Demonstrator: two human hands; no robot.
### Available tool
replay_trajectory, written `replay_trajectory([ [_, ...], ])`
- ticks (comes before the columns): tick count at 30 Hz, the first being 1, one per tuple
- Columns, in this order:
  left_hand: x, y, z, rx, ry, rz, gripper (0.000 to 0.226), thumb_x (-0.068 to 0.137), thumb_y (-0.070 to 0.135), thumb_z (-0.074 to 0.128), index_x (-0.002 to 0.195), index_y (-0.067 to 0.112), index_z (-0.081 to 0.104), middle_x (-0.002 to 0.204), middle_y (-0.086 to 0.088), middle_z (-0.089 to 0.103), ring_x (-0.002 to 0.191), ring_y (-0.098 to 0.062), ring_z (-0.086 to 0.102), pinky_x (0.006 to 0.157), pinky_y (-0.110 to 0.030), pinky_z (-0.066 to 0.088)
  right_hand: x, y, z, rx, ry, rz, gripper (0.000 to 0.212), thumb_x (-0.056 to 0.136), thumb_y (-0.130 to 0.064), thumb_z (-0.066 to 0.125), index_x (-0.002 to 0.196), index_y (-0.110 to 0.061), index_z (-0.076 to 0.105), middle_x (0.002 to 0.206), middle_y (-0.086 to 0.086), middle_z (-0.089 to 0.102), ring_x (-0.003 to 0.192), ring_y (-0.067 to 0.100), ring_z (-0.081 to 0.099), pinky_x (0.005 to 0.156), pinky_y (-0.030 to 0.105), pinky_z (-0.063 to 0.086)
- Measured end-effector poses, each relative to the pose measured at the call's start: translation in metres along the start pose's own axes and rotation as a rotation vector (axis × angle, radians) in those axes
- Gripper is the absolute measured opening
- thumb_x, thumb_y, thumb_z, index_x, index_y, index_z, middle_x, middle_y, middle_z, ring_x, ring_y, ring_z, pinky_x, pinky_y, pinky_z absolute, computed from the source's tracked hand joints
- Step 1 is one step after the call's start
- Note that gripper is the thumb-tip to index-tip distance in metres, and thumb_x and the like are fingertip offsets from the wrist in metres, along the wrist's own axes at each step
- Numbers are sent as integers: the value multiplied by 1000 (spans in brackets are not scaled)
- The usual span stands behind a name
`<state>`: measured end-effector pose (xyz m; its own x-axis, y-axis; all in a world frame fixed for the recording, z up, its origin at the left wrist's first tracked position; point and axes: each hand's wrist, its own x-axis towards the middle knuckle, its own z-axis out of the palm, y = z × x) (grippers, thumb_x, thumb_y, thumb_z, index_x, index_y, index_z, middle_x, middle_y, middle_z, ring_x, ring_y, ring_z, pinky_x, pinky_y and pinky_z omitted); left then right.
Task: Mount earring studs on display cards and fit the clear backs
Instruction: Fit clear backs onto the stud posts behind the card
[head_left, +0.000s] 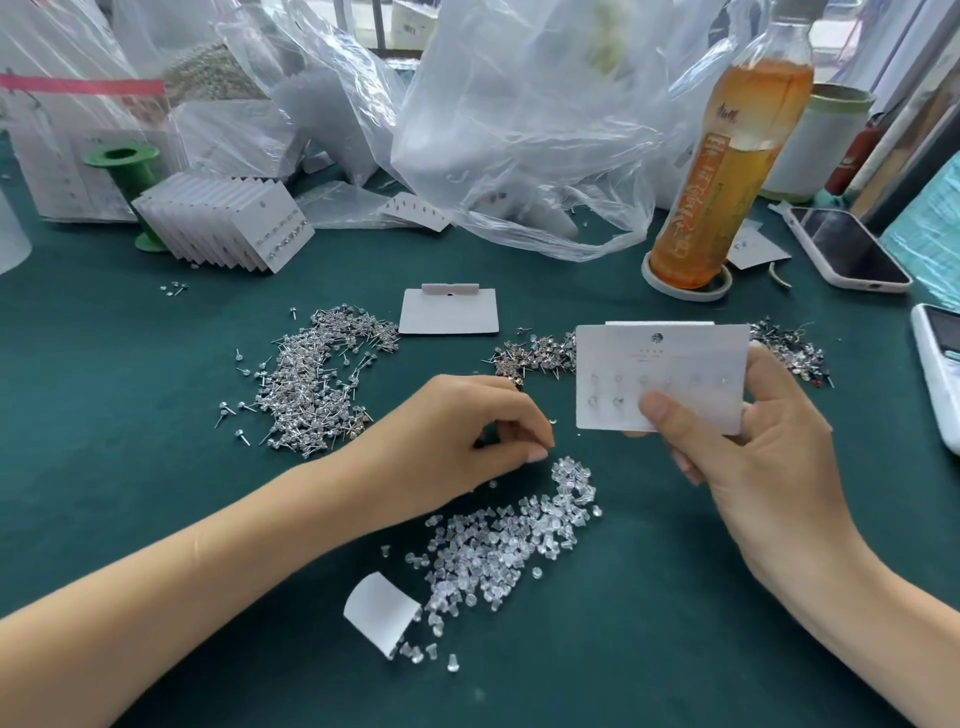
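clear backs (498, 551) nearest | left hand (462, 431) curled, contents unclear | right hand (748, 447) holds card (662, 376)

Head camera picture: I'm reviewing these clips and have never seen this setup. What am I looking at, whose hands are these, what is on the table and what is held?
There is no machine here. A person wears one camera on the head, looking forward and down at their own bare hands over a green table.

The right hand holds a white display card with the thumb on its front; a few small studs already sit in the card. The left hand has its fingers curled low over the table, next to the pile of clear backs. Whether its grip has caught one is too small to tell.

Also on the table: loose heaps of earring studs, a blank card, a row of finished cards, plastic bags, a drink bottle and a phone.
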<state>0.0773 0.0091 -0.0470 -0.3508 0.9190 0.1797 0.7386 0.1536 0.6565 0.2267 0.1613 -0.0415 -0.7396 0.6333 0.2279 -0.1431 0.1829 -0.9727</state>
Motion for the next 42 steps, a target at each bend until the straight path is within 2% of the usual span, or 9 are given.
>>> replay_trajectory([
  [6, 5, 3, -3, -25, -63, 37, 6, 82, 16, 72, 86, 20, 73, 86, 10, 64, 78, -6, 62, 73, -19, 49, 0, 6, 4, -3, 10, -4, 24, 66, -32, 72, 85, -44, 63, 73, -8, 71, 42, 5, 46, 41, 13, 36],
  [14, 5, 5, -4, 5, -100, 64, 10, 83, 16, 71, 92, 19, 74, 90, 10, 64, 80, -4, 63, 76, -15, 48, 1, 10, 1, 24, -30, 6, 24, 67, -34, 72, 88, -42, 64, 73, -7, 70, 42, 7, 41, 39, 15, 35],
  [25, 7, 4, 2, -47, -34, 51, 6, 85, 11, 68, 87, 16, 68, 79, 10, 62, 68, -6, 55, 64, -14, 42, 0, 7, 1, 36, -24, -37, 24, 68, -31, 73, 89, -38, 63, 72, -10, 70, 42, 5, 43, 40, 14, 36],
  [28, 7, 3, -3, -221, 16, -64, 4, 85, 9, 66, 89, 12, 67, 79, 1, 68, 70, -16, 61, 66, -29, 52, -7, 8, 0, -70, -19, -251, 28, 76, -30, 79, 90, -43, 60, 82, -21, 70, 57, -2, 59, 48, 8, 43],
  [30, 9, 3, -8, -383, 34, -148, 4, 85, 7, 65, 88, 9, 66, 79, 1, 69, 70, -13, 63, 65, -21, 52, -10, 8, -1, -265, -102, -561, 23, 82, -27, 71, 97, -35, 55, 92, -22, 65, 72, -6, 60, 60, 6, 47],
  [33, 11, 7, -14, -521, -6, -216, 5, 84, 15, 63, 80, 14, 64, 71, 8, 65, 68, -5, 60, 64, -13, 46, -11, 11, -6, -494, -417, -1010, 12, 95, -7, 53, 103, -15, 54, 83, 1, 67, 60, 22, 49, 55, 23, 44],
  [34, 10, 9, -15, -537, -47, -209, 6, 83, 19, 63, 79, 15, 64, 72, 8, 65, 69, -5, 59, 64, -14, 45, -10, 11, -7, -585, -457, -1109, 11, 95, -5, 52, 103, -11, 54, 78, 9, 67, 56, 26, 45, 51, 28, 43],
  [37, 5, 17, -13, -601, -169, -165, 7, 82, 19, 63, 83, 12, 64, 76, 6, 66, 74, -6, 60, 69, -12, 45, -12, 9, -6, -805, -427, -1280, 21, 86, -3, 61, 103, -12, 53, 68, 11, 65, 50, 27, 43, 46, 32, 44],
  [42, -2, 26, -9, -567, -293, -152, 8, 83, 21, 62, 86, 13, 64, 76, 7, 64, 71, -6, 57, 66, -16, 46, -14, 11, -6, -878, -451, -1331, 22, 87, -4, 60, 106, -12, 52, 63, 9, 64, 49, 26, 47, 46, 33, 46],
])
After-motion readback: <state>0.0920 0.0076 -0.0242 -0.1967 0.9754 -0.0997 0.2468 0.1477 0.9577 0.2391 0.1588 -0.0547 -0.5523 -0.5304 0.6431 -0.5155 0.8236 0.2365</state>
